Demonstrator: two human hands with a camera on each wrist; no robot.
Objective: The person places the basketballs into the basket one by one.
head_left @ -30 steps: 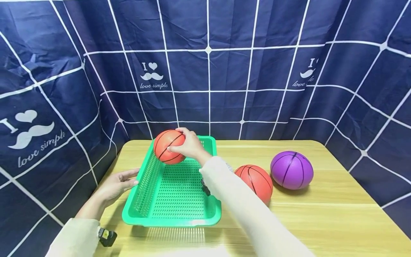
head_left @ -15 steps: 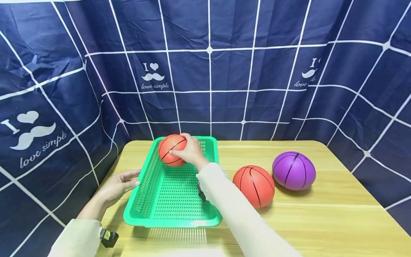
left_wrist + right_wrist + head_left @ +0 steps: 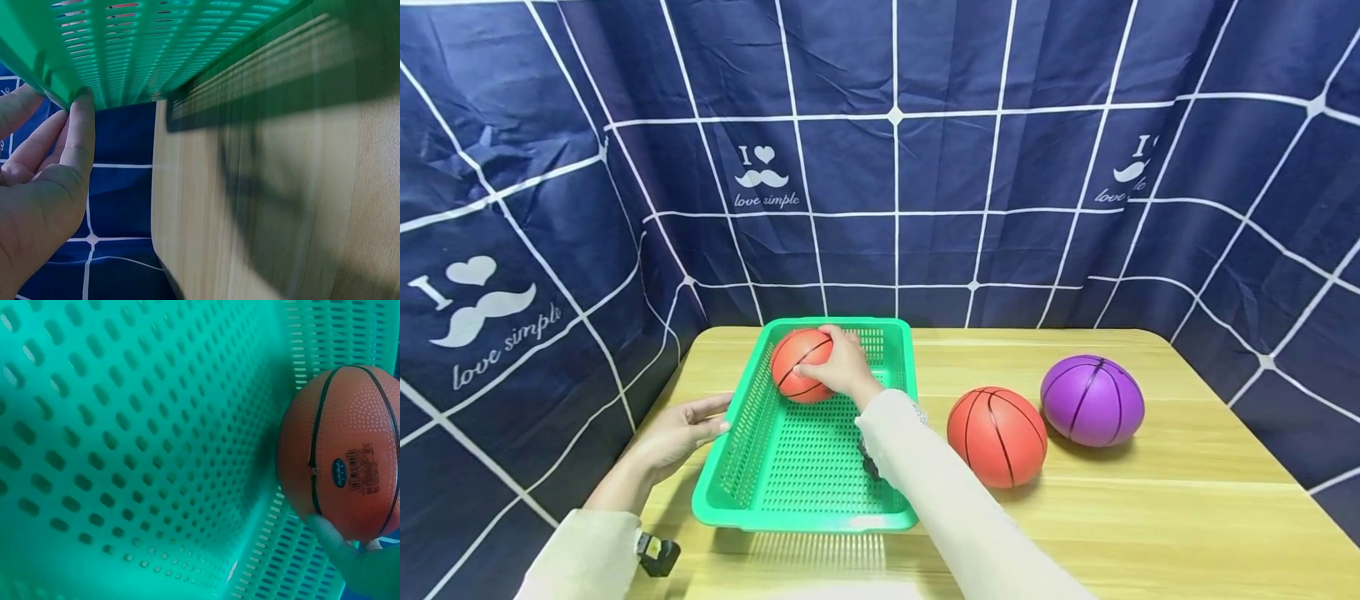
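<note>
My right hand grips a small orange basketball inside the green plastic basket, near its back left corner. The right wrist view shows the ball beside the slotted wall, my thumb against its lower side. My left hand touches the outside of the basket's left rim, fingers and thumb fairly straight. In the left wrist view, its fingertips meet the edge just below the rim. A second orange basketball sits on the table to the right of the basket, with a purple ball beside it.
The wooden table carries the basket on its left part and the two loose balls on its right. A dark blue curtain with white grid lines surrounds the table's back and sides.
My right hand has lowered the small basketball from above the basket's left side down into the basket. My left hand stays at the rim. The whole head view has shifted slightly.
</note>
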